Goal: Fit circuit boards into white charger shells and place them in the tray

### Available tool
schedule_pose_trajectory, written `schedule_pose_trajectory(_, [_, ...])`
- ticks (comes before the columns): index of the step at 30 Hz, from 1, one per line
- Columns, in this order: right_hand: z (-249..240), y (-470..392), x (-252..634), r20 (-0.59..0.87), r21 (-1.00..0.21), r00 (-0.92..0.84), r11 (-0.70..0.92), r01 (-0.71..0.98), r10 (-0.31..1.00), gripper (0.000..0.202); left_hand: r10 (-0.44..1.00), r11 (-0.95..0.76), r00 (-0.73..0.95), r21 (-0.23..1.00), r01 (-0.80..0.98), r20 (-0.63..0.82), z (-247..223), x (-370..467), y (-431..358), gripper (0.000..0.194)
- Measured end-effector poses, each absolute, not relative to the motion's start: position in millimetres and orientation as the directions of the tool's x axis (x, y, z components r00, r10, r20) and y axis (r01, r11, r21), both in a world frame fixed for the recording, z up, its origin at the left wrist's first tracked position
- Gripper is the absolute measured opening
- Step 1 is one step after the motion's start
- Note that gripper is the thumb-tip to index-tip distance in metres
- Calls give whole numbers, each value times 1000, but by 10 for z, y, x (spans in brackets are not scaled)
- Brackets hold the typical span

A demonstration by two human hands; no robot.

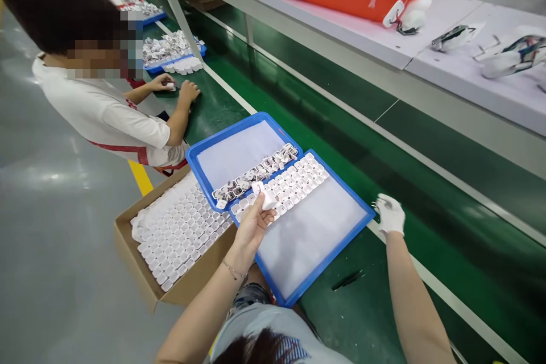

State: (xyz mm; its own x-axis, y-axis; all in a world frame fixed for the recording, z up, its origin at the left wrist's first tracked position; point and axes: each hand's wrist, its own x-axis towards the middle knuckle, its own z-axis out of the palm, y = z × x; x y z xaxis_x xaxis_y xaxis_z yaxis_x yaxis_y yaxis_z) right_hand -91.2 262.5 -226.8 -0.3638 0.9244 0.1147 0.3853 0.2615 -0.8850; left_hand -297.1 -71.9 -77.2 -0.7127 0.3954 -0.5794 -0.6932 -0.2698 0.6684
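Observation:
My left hand (pixel 251 227), bare, is closed on a small white plastic housing (pixel 268 200), held over the two blue trays. A smaller white piece shows at the housing's upper left. Below it, rows of similar white housings stand in the nearer blue tray (pixel 341 242). The farther blue tray (pixel 200 168) carries a band of small white parts with metal and wires (pixel 256 175). Out to the right, my white-gloved right hand (pixel 391 215) is closed above the green work surface. Thin metallic tips poke out at its fingers; what they belong to is unclear.
Black tweezers (pixel 347 280) lie on the green surface. At my left stands a cardboard box (pixel 187 290) packed with white housings. A co-worker (pixel 123 108) sits farther left, near other filled trays. Overhead, a white shelf (pixel 384 48) bears a red tray (pixel 324 3) and wired parts.

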Motion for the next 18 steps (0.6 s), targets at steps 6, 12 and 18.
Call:
schedule_pose_trajectory(6, [-1921, 1684, 125, 33, -921, -63, 55, 385, 997, 36, 150, -62, -909, 913, -402, -390, -1092, -3411, -1390, 41])
schedule_pose_trajectory(12, [-1843, 753, 739, -6, -911, 56, -29, 411, 998, 39, 19, 365, -969, 903, -224, -248, -1292, -4362, -1740, 29])
schedule_pose_trajectory(18, [-1835, 660, 937, -147, -927, 363, -256, 274, 920, 45, 10, 704, -961, 684, -189, -276, -1601, -4633, -1769, 35])
